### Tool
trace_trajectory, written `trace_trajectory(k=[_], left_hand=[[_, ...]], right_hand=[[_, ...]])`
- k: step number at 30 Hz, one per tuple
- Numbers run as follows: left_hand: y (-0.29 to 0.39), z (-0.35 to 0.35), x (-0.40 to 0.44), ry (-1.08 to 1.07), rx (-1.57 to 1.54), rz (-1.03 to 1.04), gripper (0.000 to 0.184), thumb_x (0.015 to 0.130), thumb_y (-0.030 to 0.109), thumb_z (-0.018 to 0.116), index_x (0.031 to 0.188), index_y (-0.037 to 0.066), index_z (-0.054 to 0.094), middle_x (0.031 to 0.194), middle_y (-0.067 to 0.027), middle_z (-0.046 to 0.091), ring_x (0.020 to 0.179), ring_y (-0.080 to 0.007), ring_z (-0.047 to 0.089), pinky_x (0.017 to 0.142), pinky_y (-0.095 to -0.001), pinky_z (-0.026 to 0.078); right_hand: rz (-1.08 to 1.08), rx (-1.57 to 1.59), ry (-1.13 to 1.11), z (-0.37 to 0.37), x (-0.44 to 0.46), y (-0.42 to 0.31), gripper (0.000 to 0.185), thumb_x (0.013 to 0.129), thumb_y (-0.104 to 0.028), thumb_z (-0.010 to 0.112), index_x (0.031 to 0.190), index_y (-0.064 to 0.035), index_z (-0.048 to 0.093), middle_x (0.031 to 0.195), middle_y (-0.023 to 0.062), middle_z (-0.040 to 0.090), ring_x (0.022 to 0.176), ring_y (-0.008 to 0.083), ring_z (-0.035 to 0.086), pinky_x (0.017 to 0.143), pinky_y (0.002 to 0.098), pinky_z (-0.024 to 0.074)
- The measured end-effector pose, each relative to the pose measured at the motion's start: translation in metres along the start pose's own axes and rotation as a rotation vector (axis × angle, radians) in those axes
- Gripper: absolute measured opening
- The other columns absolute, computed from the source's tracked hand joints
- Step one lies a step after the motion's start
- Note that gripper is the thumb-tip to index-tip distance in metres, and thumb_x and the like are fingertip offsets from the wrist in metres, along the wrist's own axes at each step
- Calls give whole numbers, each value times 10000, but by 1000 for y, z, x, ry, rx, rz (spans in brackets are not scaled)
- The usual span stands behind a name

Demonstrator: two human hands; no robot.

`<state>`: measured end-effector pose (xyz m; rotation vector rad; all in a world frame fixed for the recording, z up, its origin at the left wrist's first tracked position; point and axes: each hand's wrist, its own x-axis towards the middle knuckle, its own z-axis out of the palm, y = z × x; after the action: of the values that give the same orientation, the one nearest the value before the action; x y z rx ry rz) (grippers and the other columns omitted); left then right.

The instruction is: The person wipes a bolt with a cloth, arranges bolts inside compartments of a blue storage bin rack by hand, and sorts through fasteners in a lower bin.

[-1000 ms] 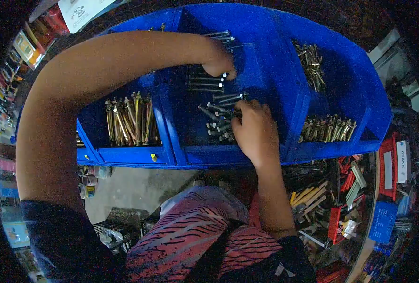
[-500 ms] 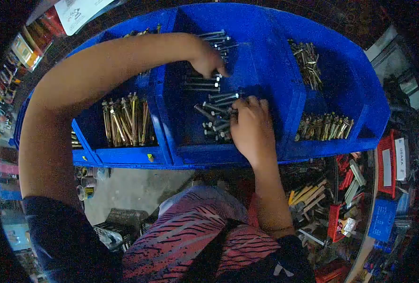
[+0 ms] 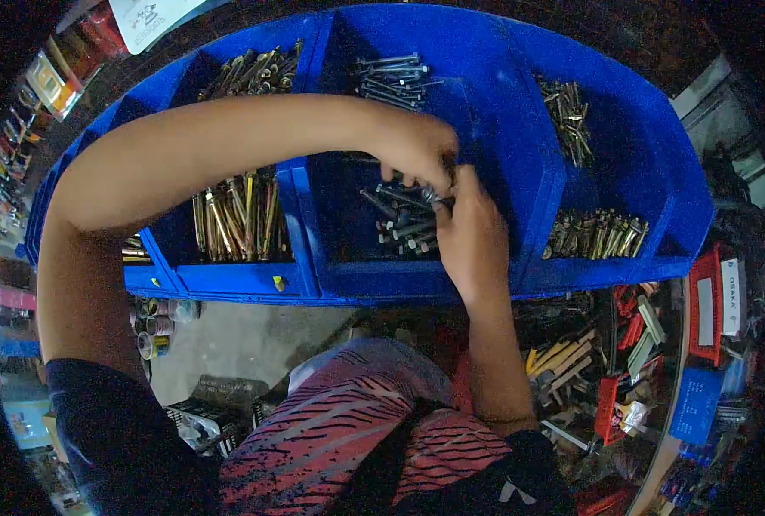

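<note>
My left hand (image 3: 417, 155) reaches over the middle compartment of the blue bin (image 3: 434, 279), its fingers curled down and partly blurred. Just below it, my right hand (image 3: 473, 232) meets it at the fingertips, thumb and fingers closed around a bolt (image 3: 431, 198) whose shiny end shows. What my left fingers hold is hidden. Dark hex bolts (image 3: 408, 232) lie in a loose pile beside my right hand. Farther back in the same compartment is a group of thinner silver bolts (image 3: 393, 79).
Brass-coloured anchor bolts (image 3: 238, 219) fill the compartment to the left, and more lie behind them (image 3: 258, 73). On the right are golden bolts (image 3: 598, 234) and thin fasteners (image 3: 563, 120). Red trays (image 3: 608, 404) and tools stand below right; a black crate (image 3: 219, 413) sits on the floor.
My left hand has moved right and down, from above the bolts to my right hand, and its fingers have curled. My right hand has shifted slightly right.
</note>
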<state>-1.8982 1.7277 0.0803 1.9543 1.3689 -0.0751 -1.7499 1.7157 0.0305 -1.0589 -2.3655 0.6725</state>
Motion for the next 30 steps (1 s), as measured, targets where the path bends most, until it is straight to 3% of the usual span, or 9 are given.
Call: trace_trajectory(k=[2,5,12,13,15,17,21,25,30], left_hand=[[9,-1,-7,7,-238,-413,390,742,306,521,1018,34,481,878,-121,554,783,-216,539,671,-350,453],[3,-7,-14,-141,-740,-357,454,728,341,527,1072,56,450,963,-105,532,851,-219,523,686,-361,462],[6,-8,-23,-23,-742,-29,388,752,261,528,1071,46,477,992,-77,528,911,-160,494,740,-313,435],[1,-5,-19,-21,-741,-27,388,752,261,528,1071,46,477,992,-77,528,911,-160,494,740,-313,435],[-15,2,-8,60,-353,259,314,752,218,558,1001,30,524,897,-62,564,833,-160,516,707,-280,429],[-15,-2,-5,68,-237,274,284,733,195,575,947,10,545,833,-78,575,773,-147,521,659,-281,418],[-15,-16,-8,113,58,414,190,671,156,611,765,-7,586,620,-123,567,564,-189,521,546,-322,394],[-33,-44,-14,79,641,325,142,563,104,633,589,-13,557,506,-175,496,493,-299,487,495,-370,393],[-71,-52,-19,39,751,180,85,551,49,597,618,2,575,599,-171,547,573,-299,532,518,-394,410]], right_hand=[[-34,71,104,5,-2,3,200,705,3,521,888,-10,442,805,169,516,740,336,512,634,404,395],[-96,148,282,6,-2,5,250,717,0,526,950,-24,441,793,142,510,708,290,519,631,355,404],[-154,465,404,10,2,19,245,773,-15,487,1015,-10,450,794,53,494,727,103,498,626,215,397],[-91,513,401,6,-1,13,220,758,-26,474,974,6,447,886,144,506,868,252,494,779,322,380],[-92,678,398,5,-2,12,218,763,-25,475,976,7,440,876,132,499,868,223,497,776,308,383],[-77,929,374,4,-2,11,224,777,-33,481,988,5,419,848,95,477,858,159,500,753,276,398],[-74,913,332,4,-1,12,219,775,-46,489,980,9,433,866,104,492,837,162,514,730,266,409],[-67,660,350,8,3,17,238,754,-75,519,968,11,460,908,136,510,827,206,525,722,290,415],[-85,616,306,8,6,17,265,729,-94,540,964,6,471,921,155,515,845,256,514,748,324,401]])
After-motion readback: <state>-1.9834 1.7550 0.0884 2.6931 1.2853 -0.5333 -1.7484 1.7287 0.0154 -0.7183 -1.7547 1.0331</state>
